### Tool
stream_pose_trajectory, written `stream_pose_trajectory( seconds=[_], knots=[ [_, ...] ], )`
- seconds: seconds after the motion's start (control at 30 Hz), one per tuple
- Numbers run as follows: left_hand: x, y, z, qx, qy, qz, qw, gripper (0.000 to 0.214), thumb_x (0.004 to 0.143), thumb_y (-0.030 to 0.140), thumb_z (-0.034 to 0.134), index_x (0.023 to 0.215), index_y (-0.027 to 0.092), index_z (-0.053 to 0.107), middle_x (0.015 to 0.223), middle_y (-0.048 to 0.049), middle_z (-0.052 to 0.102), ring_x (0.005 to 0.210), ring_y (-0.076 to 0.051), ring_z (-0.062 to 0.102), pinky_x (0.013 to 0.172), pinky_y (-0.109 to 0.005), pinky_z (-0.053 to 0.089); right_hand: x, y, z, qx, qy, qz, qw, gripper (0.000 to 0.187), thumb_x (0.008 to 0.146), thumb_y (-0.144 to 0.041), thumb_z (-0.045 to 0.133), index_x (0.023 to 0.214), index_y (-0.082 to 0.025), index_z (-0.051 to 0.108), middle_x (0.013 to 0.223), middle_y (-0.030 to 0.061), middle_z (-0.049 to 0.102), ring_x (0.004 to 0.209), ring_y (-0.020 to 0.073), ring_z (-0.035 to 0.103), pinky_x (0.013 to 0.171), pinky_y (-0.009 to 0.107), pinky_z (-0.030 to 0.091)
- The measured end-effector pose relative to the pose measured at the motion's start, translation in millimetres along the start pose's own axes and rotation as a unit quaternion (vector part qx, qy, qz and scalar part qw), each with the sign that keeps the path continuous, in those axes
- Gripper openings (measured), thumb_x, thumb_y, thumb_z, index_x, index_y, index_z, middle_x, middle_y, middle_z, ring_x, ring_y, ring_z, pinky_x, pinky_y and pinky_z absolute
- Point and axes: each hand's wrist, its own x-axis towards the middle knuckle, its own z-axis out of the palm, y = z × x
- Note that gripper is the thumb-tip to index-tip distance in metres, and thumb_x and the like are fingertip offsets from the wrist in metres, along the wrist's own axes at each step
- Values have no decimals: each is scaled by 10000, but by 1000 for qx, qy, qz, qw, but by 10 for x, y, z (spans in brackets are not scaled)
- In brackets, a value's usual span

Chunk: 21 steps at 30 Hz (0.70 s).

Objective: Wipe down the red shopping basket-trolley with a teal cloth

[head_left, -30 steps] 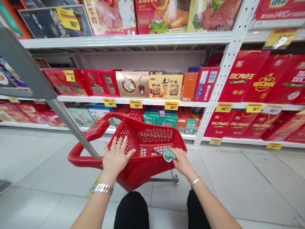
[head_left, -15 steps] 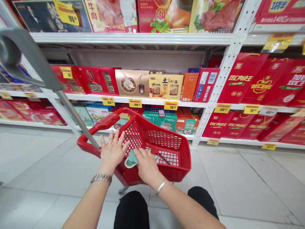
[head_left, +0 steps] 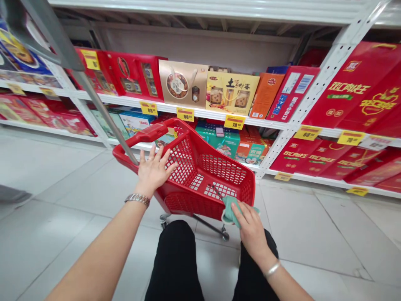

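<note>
My right hand [head_left: 250,234] is low at the near corner of the red basket [head_left: 188,205], and its fingers pinch a green cloth [head_left: 232,211] against the edge. My left arm reaches forward with a silver watch [head_left: 137,200] on the wrist, and my left hand [head_left: 153,171] lies on the basket's side, fingers spread wide. Half a second before, my two hands were close together over the basket; now they are well apart, and the cloth went with my right hand. Past the basket, gift boxes [head_left: 183,83] stand on white shelves [head_left: 188,109].
</note>
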Motion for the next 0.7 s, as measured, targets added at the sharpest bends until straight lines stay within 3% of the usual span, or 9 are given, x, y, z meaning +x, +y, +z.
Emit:
stream_pose_trajectory(
  seconds=[0.1, 0.2, 0.37, 0.5, 0.6, 0.7],
  knots=[
    [-8, 7, -11, -2, -9, 5, 1000, 680, 975, 579, 288, 1510, 194, 453, 1613, -137, 385, 1537, -342, 238, 1228, -634, 38, -202, 221, -166, 2, -11, 16, 1000, 793, 844, 49, 329, 1561, -287, 366, 1368, 109, 602, 1245, 276, 540, 988, 489, 508],
    [-12, 20, -30, 2, -13, 10, 1000, 678, 971, 581, 283, 1512, 209, 450, 1612, -126, 386, 1541, -334, 229, 1226, -634, 30, -141, 244, -255, 15, -2, 41, 999, 751, 853, 16, 362, 1546, -271, 390, 1324, 115, 621, 1171, 275, 580, 935, 476, 530],
    [-22, 21, -62, 3, -24, 9, 1000, 685, 968, 565, 272, 1526, 200, 428, 1612, -129, 383, 1541, -330, 230, 1229, -622, 17, 574, -292, -123, 85, 14, 52, 995, 688, 835, -6, 433, 1478, -241, 495, 1375, 109, 599, 1218, 278, 540, 1014, 482, 479],
    [-51, -22, -56, -15, -17, 3, 1000, 693, 955, 581, 267, 1527, 227, 432, 1609, -110, 401, 1542, -336, 223, 1234, -618, -10, 1132, -799, 148, 105, -83, 41, 990, 662, 828, -18, 506, 1457, -225, 520, 1475, 113, 531, 1309, 289, 462, 1083, 481, 418],
    [-76, -88, -19, -20, -8, 6, 1000, 716, 938, 602, 266, 1523, 229, 442, 1599, -112, 421, 1535, -347, 237, 1239, -618, 10, 1194, -894, 267, 93, -146, 53, 983, 651, 849, -39, 532, 1476, -208, 490, 1381, 129, 591, 1168, 267, 547, 1000, 444, 473],
    [-83, -184, 56, -24, 11, 14, 1000, 742, 924, 640, 236, 1506, 247, 474, 1574, -112, 461, 1520, -363, 270, 1234, -632, 64, 977, -725, 230, 67, -152, 71, 983, 665, 836, -33, 544, 1470, -225, 493, 1310, 121, 619, 1086, 257, 571, 944, 423, 494]
  ],
)
